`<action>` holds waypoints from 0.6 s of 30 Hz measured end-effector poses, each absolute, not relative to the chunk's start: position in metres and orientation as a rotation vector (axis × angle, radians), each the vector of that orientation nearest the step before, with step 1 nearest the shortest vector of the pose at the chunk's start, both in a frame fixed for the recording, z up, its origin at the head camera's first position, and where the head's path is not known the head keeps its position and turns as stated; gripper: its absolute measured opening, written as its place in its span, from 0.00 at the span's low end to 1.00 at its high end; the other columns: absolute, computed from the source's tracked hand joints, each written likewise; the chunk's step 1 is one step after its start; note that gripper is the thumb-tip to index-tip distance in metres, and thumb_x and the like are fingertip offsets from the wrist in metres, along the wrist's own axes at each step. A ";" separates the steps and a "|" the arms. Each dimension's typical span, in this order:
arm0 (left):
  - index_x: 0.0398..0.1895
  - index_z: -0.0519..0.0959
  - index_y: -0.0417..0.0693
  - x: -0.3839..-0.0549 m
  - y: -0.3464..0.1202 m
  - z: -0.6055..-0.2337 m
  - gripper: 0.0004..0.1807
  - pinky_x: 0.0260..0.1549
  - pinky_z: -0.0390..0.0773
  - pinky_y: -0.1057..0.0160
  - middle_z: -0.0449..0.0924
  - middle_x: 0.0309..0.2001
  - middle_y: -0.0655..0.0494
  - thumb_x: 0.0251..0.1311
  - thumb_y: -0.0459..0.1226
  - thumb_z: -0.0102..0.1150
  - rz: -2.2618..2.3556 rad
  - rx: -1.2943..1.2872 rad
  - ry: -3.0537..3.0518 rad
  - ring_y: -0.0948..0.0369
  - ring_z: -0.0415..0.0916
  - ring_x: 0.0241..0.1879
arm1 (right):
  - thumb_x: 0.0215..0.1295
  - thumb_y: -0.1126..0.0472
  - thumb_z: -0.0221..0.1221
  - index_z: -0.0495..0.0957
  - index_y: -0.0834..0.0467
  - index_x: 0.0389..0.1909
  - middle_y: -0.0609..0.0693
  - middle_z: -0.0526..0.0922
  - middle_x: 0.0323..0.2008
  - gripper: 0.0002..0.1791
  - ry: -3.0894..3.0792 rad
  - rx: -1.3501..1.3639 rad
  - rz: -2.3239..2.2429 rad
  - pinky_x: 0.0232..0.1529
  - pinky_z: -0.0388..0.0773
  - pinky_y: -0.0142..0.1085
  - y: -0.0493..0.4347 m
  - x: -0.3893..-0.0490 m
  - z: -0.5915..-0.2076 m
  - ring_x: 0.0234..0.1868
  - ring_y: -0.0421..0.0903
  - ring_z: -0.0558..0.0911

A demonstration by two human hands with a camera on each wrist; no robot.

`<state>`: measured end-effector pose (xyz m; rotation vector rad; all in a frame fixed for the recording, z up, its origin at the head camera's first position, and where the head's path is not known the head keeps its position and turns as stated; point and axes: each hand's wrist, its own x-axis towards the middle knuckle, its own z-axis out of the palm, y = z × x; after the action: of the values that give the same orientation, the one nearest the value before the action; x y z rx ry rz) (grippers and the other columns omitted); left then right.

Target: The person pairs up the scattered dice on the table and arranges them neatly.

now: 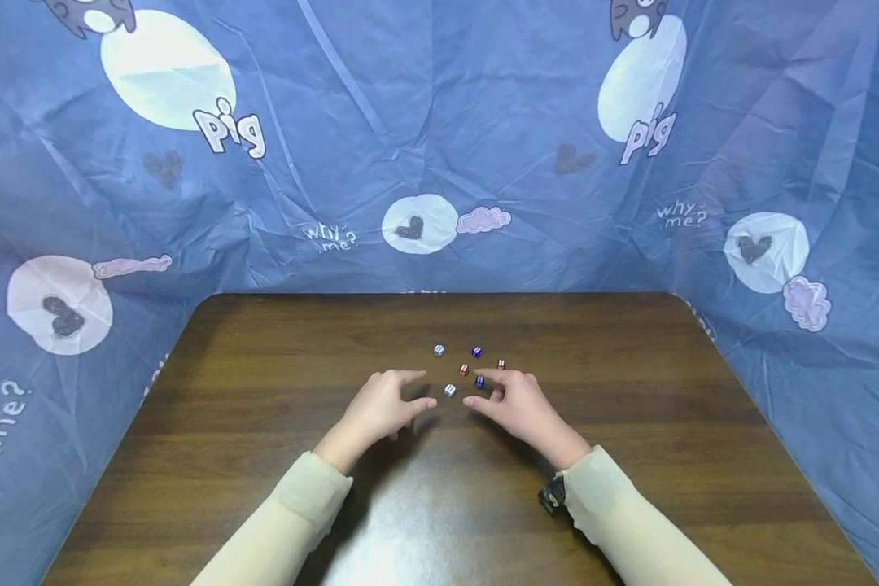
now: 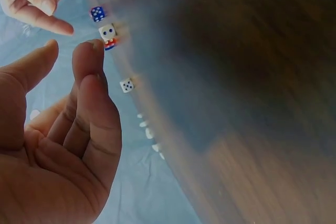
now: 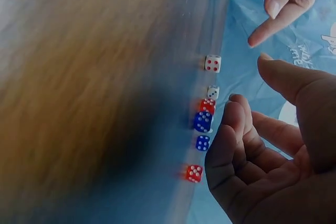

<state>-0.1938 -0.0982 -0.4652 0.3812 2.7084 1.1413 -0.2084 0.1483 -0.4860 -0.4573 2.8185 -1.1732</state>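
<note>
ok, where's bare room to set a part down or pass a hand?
Bare table: left of the left hand, right of the right hand, the near side between the left sleeve and right sleeve, and the strip from the dice to the far edge. Crowded: between the hands and just past the right index finger, six dice bunched.

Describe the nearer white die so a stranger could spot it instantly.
On the brown table, find the dice cluster. The nearer white die sits at its front, closest to the head camera. It is white, unlike the red dice and blue dice; the other white die lies farther back.
</note>
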 end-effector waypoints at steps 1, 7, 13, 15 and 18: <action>0.68 0.74 0.41 -0.195 -0.098 -0.466 0.31 0.09 0.76 0.60 0.79 0.14 0.53 0.65 0.44 0.69 1.139 0.381 2.701 0.55 0.76 0.08 | 0.61 0.50 0.73 0.81 0.60 0.61 0.43 0.76 0.16 0.30 2.813 -0.457 -1.175 0.20 0.70 0.35 0.147 -0.209 -0.486 0.17 0.39 0.72; 0.64 0.79 0.45 -0.207 -0.090 -0.470 0.26 0.09 0.76 0.61 0.80 0.14 0.53 0.64 0.41 0.71 1.114 0.367 2.667 0.57 0.76 0.08 | 0.59 0.51 0.75 0.83 0.58 0.59 0.41 0.75 0.15 0.28 2.808 -0.477 -1.168 0.18 0.69 0.33 0.138 -0.214 -0.490 0.16 0.37 0.71; 0.61 0.82 0.45 -0.216 -0.080 -0.466 0.24 0.09 0.77 0.62 0.81 0.15 0.51 0.61 0.38 0.73 1.086 0.353 2.645 0.57 0.77 0.09 | 0.57 0.53 0.76 0.84 0.59 0.56 0.41 0.74 0.13 0.27 2.822 -0.476 -1.160 0.17 0.68 0.33 0.134 -0.215 -0.492 0.15 0.36 0.70; 0.60 0.82 0.45 -0.219 -0.078 -0.466 0.24 0.09 0.77 0.62 0.81 0.15 0.51 0.61 0.37 0.74 1.084 0.347 2.633 0.56 0.77 0.10 | 0.57 0.52 0.76 0.85 0.58 0.56 0.41 0.74 0.13 0.27 2.827 -0.467 -1.150 0.17 0.68 0.33 0.133 -0.215 -0.492 0.15 0.36 0.71; 0.58 0.83 0.45 -0.223 -0.075 -0.467 0.23 0.10 0.78 0.62 0.81 0.15 0.50 0.59 0.37 0.75 1.086 0.332 2.620 0.56 0.78 0.10 | 0.56 0.52 0.77 0.85 0.58 0.56 0.42 0.75 0.14 0.27 2.835 -0.467 -1.129 0.18 0.69 0.33 0.131 -0.216 -0.492 0.15 0.37 0.71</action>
<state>-0.2234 -0.0753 -0.4670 0.3324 2.6198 1.0856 -0.2155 0.1313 -0.4923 -0.4672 2.8348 -1.1292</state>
